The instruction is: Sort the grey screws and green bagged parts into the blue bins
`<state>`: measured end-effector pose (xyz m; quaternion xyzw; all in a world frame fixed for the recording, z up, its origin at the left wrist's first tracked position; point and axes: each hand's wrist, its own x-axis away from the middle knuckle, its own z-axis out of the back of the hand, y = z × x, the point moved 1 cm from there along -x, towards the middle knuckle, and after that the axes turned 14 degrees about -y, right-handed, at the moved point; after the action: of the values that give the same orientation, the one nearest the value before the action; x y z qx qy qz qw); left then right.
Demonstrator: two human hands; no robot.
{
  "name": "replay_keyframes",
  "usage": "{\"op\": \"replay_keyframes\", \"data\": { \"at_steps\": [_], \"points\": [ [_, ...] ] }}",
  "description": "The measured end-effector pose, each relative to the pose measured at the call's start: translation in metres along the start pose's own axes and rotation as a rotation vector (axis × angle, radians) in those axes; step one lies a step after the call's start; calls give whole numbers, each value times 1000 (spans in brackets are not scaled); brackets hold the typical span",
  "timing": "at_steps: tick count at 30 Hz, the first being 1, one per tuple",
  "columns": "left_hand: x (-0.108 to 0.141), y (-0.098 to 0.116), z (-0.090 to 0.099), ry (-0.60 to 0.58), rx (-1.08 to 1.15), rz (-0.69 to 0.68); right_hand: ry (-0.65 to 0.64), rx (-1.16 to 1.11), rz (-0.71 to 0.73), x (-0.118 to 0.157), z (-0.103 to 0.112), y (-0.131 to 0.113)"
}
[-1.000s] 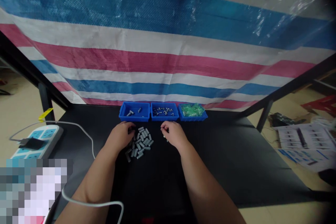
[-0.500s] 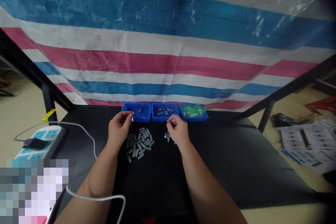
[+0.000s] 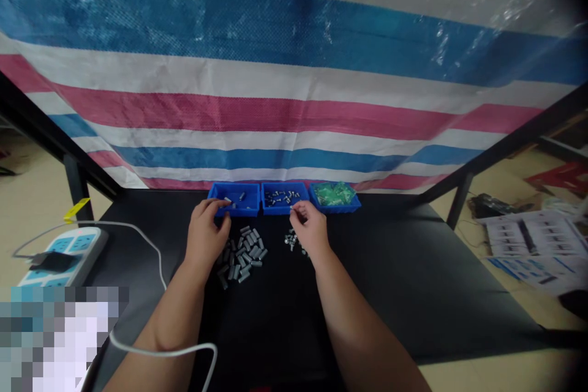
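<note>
My left hand (image 3: 207, 234) is at the near rim of the left blue bin (image 3: 215, 191), thumb and forefinger apart with nothing between them. In that bin lie several small grey metal cylinders (image 3: 242, 197), one just beyond my fingertips. A pile of similar cylinders (image 3: 248, 251) lies on the black table beside this hand. My right hand (image 3: 311, 226) is pinched at the near edge of the middle blue bin (image 3: 263, 203), a tiny bright screw at its fingertips. That bin holds several small screws (image 3: 287, 197). More screws (image 3: 290, 239) lie loose below the hand.
A third blue bin (image 3: 359, 201) holds green plastic-looking packets (image 3: 334, 193). A power strip (image 3: 68, 254) with a black plug and white cable (image 3: 151, 244) sits at the left. A striped tarp (image 3: 294, 113) hangs behind the black table (image 3: 404, 282).
My left hand has let go of a small metal cylinder, which now lies in the left bin, and its fingers have parted. My right hand stays pinched near the middle bin.
</note>
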<state>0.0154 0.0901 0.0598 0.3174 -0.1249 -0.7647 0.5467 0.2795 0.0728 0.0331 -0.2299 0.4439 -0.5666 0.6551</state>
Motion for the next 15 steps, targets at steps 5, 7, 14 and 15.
{"op": "replay_keyframes", "data": {
  "at_steps": [5, 7, 14, 15],
  "points": [
    [5, -13, 5, -271, -98, 125, -23, -12, 43, -1, -1, -1],
    [8, -19, 4, -444, -107, 101, 3, 72, 57, 0, 1, -2],
    [9, -14, -7, -563, -142, 91, -229, 327, -151, 3, 15, 3],
    [8, -11, -9, -551, -147, 90, -275, 351, -198, 4, 17, 5]
  ]
}}
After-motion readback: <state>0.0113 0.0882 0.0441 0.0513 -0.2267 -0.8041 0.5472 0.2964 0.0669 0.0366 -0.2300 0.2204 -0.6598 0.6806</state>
